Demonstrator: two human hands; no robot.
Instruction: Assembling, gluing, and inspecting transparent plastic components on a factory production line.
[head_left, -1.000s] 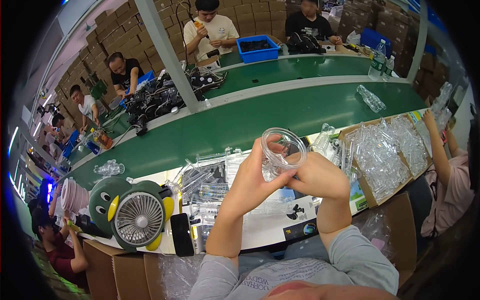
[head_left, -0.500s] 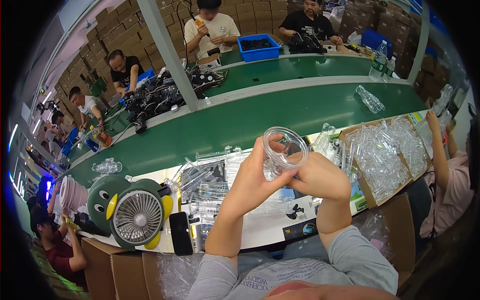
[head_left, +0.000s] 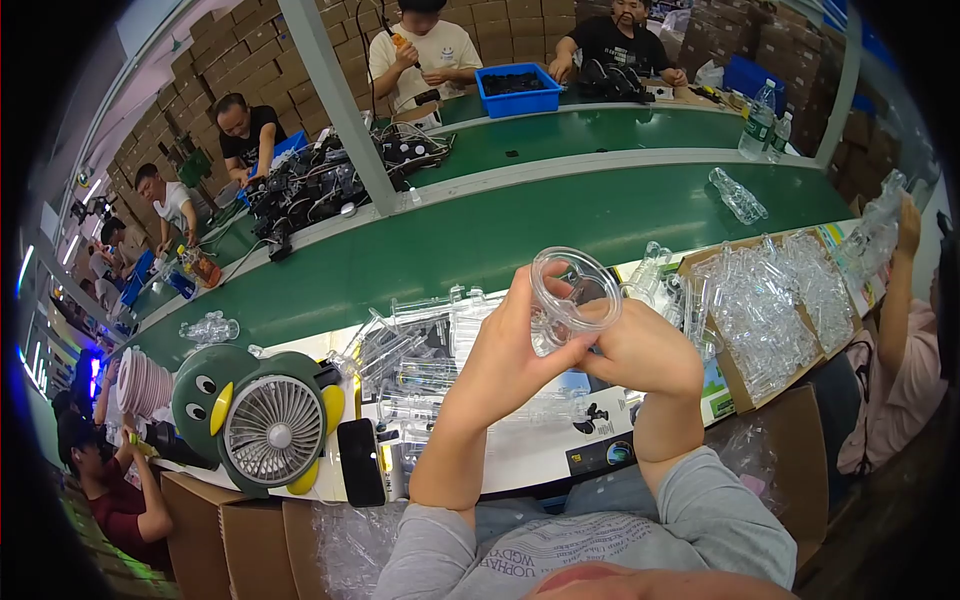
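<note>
Between my two hands, above the work surface, is a clear plastic cup-like part (head_left: 592, 320) with a wide round rim, its mouth tilted up toward me. My left hand (head_left: 518, 352) wraps its left side, thumb across the near side. My right hand (head_left: 640, 350) is closed against its right and lower side; the cup part and the wrist hide most of those fingers. Beneath and left of my hands lie several loose clear plastic tubes (head_left: 425, 375), on printed sheets. More clear pieces (head_left: 648, 270) stand just beyond my right hand.
A cardboard box of clear plastic parts (head_left: 755, 310) sits at right, near another person's raised arm (head_left: 900, 290). On the left are a penguin-shaped fan (head_left: 278, 435) and a phone (head_left: 361, 462). The green conveyor (head_left: 500, 240) runs beyond, with people and dark cabled parts (head_left: 320, 185) behind it.
My hands and the cup part have barely shifted. At right, the other person's arm has risen with a clear bag-like item. Across the conveyor, a person in black has moved an arm.
</note>
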